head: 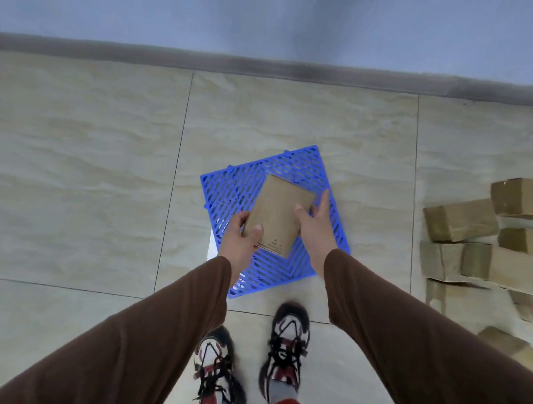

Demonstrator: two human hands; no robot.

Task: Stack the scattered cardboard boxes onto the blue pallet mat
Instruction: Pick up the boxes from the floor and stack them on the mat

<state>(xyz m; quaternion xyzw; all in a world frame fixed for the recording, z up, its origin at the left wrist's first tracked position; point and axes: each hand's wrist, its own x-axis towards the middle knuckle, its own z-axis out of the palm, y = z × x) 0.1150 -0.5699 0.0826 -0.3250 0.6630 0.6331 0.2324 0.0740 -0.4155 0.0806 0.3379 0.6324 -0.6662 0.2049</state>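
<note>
**One Box Held Over the Blue Mat**

Brown sleeves (149, 334) reach out from the bottom of the view, one on each arm. Below them stand two shoes (288, 348) with black laces, side by side on the tile floor (77, 163).

Both hands hold one flat cardboard box (278, 216). The left hand (240, 239) grips the near left corner of the box, with the thumb on top and the fingers curled under it. The right hand (314, 225) is on the right side of the box. Its thumb lies on top and its fingers are spread open along the right edge.

The box is right over the blue mat (226, 194). It is turned a bit, so its corners do not line up with the mat. I cannot tell if the box is touching the mat or is just above it.

The mat lies flat on the floor, just in front of the shoes. It is full of slanted slots.

More cardboard boxes (483, 242) lie in a messy pile on the floor at the right, well apart from the mat. Some lean on each other.

A gray strip (204, 57) runs along the bottom of the wall (145, 10) on the far side.
</note>
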